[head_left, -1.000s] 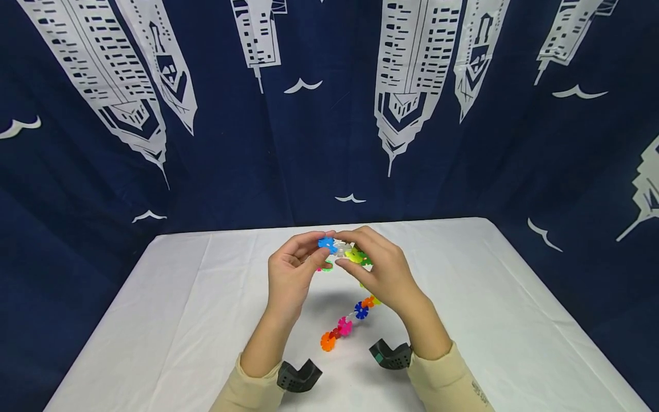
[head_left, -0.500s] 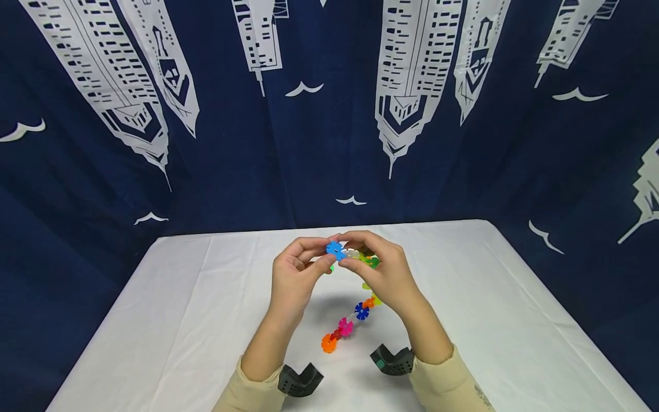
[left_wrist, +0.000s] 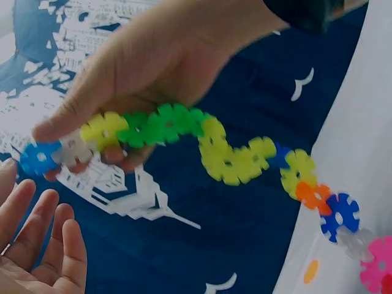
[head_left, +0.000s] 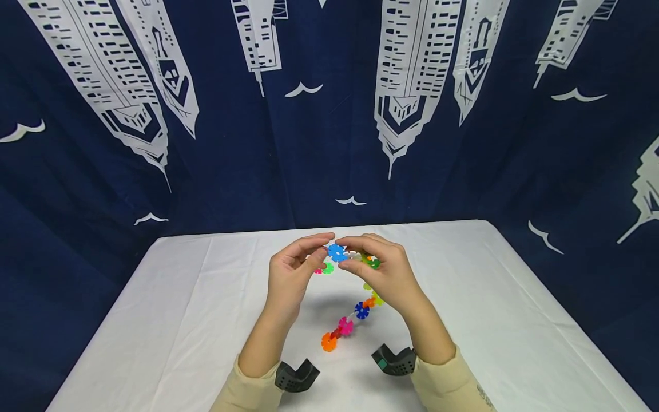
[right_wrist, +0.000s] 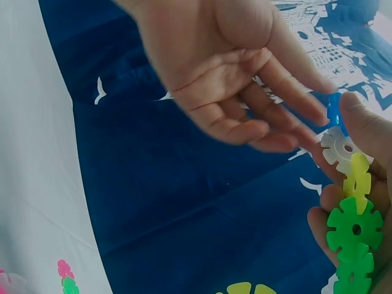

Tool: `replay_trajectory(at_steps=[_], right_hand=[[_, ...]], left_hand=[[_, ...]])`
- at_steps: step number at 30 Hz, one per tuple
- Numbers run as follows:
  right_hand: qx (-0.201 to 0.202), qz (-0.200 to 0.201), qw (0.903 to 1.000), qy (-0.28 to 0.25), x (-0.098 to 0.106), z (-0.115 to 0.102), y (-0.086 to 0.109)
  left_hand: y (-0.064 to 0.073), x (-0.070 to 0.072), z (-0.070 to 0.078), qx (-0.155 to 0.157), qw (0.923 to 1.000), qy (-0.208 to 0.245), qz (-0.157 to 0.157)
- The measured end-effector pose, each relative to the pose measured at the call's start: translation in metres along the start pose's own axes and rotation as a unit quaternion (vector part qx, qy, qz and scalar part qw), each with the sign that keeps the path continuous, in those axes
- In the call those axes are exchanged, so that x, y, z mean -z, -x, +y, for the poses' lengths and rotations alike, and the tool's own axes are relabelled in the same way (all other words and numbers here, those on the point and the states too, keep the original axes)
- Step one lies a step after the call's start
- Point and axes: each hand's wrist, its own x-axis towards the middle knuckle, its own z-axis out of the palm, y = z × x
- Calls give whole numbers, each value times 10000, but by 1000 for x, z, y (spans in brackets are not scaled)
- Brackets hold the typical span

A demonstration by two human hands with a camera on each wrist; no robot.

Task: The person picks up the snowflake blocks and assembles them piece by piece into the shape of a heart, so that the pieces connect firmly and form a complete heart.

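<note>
A chain of notched plastic snowflake discs runs from my right hand [head_left: 383, 266] down to the table. At its raised end is a light blue disc [head_left: 337, 252], joined to a white disc [right_wrist: 337, 147]. My right thumb and fingers pinch the chain near this joint; yellow and green discs [left_wrist: 168, 124] follow along the palm. My left hand [head_left: 290, 274] is just left of the blue disc, its fingers loosely extended and the fingertips close to the disc's edge. The chain's lower part, with a dark blue disc [head_left: 362, 311] and a pink disc [head_left: 345, 326], ends at an orange disc [head_left: 328, 342].
A green disc [head_left: 328, 268] and a pink disc [right_wrist: 65, 269] lie on the white tablecloth [head_left: 216, 320] beyond the left hand. Behind the table hangs a dark blue curtain [head_left: 319, 154] printed with white buildings. Each wrist wears a black camera mount [head_left: 297, 376].
The left hand held the blue disc half a second ago; its fingers have since let go and drawn slightly left. Over the second, the blue disc has shifted right, with the right hand holding the chain.
</note>
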Motion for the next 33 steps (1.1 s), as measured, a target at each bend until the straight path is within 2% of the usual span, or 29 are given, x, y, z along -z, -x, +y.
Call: replay_trajectory(at_steps=[4, 8, 10, 13, 17, 20, 22, 24, 29, 31, 33], right_hand=[[-31, -27, 10000, 22, 0, 0, -1], [-17, -58, 10000, 65, 1, 1, -2], [-32, -66, 9999, 80, 2, 0, -2], [-86, -88, 9999, 95, 3, 0, -1], [-104, -145, 9998, 55, 5, 0, 1], [-54, -158, 9999, 13, 5, 2, 1], [-10, -164, 9999, 3, 5, 2, 1], [15, -170, 9999, 3, 5, 3, 1], [9, -195, 9998, 34, 5, 4, 1], [-12, -210, 9998, 27, 5, 6, 0], [-29, -237, 9997, 21, 4, 6, 0]], left_hand=[[-6, 7, -15, 223, 9983, -410, 344], [-12, 15, -39, 631, 9902, -1055, 659], [-14, 18, -54, 791, 9831, -1519, 641], [-16, 23, -77, 902, 9704, -2210, 360], [-20, 30, -104, 1151, 9516, -2849, 7], [-26, 35, -122, 1327, 9401, -3138, -84], [-31, 38, -132, 1329, 9302, -3419, -131], [-35, 40, -141, 1366, 9176, -3725, -249], [-41, 41, -155, 1374, 8768, -4564, -633], [-42, 40, -157, 1328, 8646, -4793, -715], [-42, 39, -157, 1266, 8574, -4934, -742]])
